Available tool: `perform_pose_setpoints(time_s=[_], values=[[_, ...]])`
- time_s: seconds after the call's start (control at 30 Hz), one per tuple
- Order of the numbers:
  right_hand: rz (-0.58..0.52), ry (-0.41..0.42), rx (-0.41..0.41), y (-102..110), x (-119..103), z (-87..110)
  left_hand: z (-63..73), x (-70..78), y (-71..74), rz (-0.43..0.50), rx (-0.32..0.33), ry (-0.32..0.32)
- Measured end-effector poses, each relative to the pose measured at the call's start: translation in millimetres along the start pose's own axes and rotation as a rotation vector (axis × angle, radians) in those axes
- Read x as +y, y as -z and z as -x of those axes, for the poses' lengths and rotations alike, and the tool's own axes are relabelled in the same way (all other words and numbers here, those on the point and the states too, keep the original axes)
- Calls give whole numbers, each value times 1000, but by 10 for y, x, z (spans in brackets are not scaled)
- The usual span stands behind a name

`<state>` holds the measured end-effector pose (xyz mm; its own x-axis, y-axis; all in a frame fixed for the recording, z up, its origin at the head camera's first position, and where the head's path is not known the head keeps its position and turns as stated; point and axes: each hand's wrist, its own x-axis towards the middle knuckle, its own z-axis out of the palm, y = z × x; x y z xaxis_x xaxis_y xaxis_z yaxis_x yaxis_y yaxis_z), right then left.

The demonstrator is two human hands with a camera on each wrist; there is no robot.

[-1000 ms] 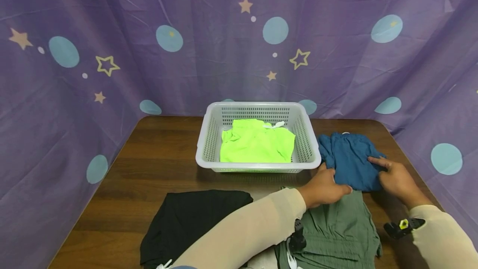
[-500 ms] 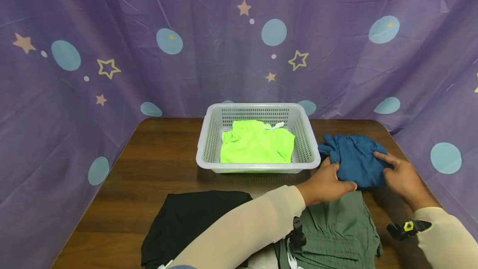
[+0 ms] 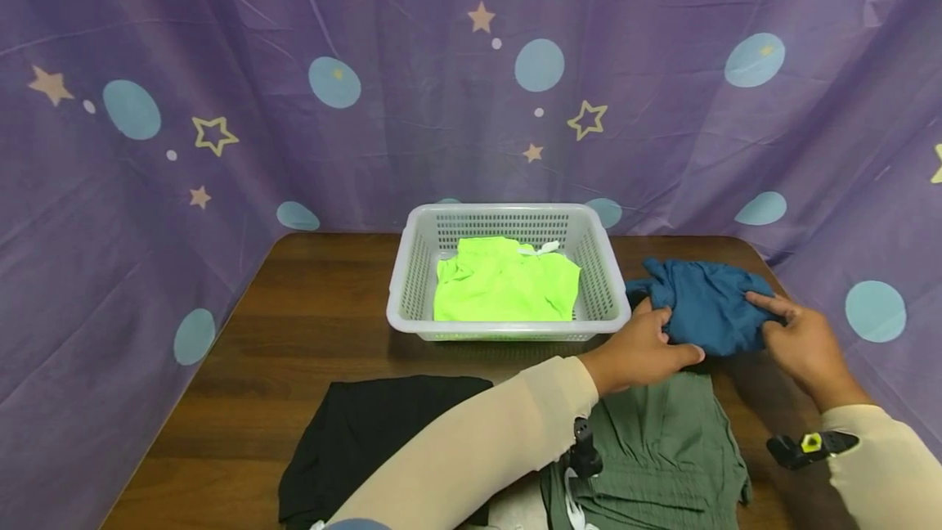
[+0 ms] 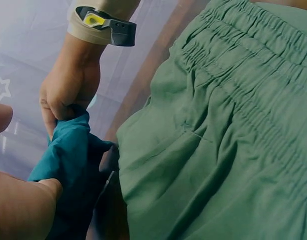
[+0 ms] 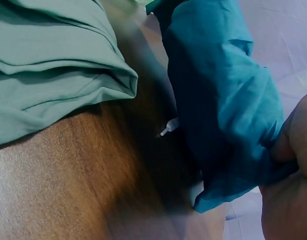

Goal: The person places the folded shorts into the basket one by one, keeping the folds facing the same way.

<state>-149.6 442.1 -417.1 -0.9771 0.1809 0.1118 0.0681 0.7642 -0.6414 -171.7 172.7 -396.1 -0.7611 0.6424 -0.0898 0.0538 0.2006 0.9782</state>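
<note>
a blue garment (image 3: 710, 313) is bunched and folded over the far right part of the table, just beside the basket; its near side looks raised off the wood, with a dark shadow under it, and a white cord tip (image 5: 169, 126) hangs below its edge in the right wrist view. the left hand (image 3: 642, 354) grips its near left part, thumb toward the front, and the right hand (image 3: 805, 346) pinches its right edge between thumb and fingers. cream sleeves (image 3: 471, 456) cover both forearms, with a dark strapped device at each wrist. just in front of the blue garment lies a green garment (image 3: 662, 448) with a gathered waistband and a white drawstring (image 3: 572, 501). the pale plastic basket (image 3: 508, 327) holds a lime garment (image 3: 508, 280). a black garment (image 3: 383, 432) lies nearer, to the left. all this is on a dark wooden table (image 3: 294, 309), before a purple curtain (image 3: 441, 129) printed with stars and blue ovals
</note>
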Motion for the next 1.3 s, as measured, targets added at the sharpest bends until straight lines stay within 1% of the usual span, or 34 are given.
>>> perform_pose_setpoints(time_s=[0.2,0.33,0.47,0.63,0.9,1.0,1.17,1.3], values=[[-8,9,39,48,1,8,-5,72,16,17,-14,-31],[-7,10,68,89,-48,14,3,114,40,16,-15,-63],[-26,4,88,147,-120,17,13,165,69,41,-16,-82],[-40,12,124,220,-206,-1,29,244,108,98,-20,-93],[-57,9,148,298,-318,-36,12,316,192,128,-25,-130],[-56,6,171,320,-364,-47,6,345,213,150,-23,-140],[-46,5,201,349,-436,-62,13,405,248,131,-15,-163],[-53,4,232,352,-494,-77,27,443,290,137,-26,-183]])
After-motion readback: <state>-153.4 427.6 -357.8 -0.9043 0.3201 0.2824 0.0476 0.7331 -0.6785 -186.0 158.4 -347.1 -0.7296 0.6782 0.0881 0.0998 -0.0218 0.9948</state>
